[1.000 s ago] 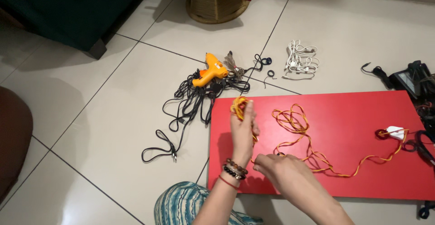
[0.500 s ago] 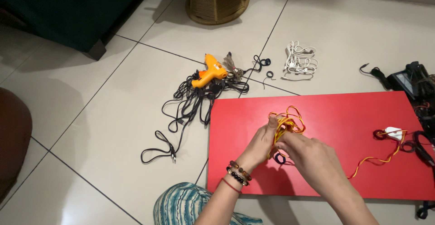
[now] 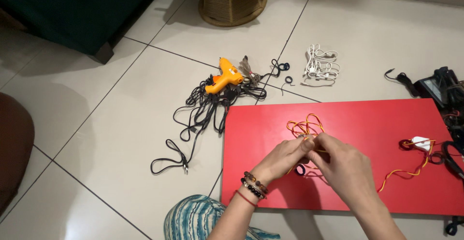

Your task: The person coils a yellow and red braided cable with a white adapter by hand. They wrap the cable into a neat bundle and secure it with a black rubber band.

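A small dark device with a greyish rectangular screen [image 3: 433, 88] lay on the white tiled floor [image 3: 121, 124] at the far right, tangled among black cables [image 3: 452, 83], just beyond the red board [image 3: 367, 119].

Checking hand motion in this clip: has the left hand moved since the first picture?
Yes. The left hand has shifted right and toward the person, from the red board's left edge to meet the right hand on the orange-red cord.

Even, soft indoor light is seen. Faint glare is carried by the glossy floor tiles [image 3: 116, 124]. Soft shadows are cast beneath the hands. Focus is sharp; slight wide-angle bending at edges.
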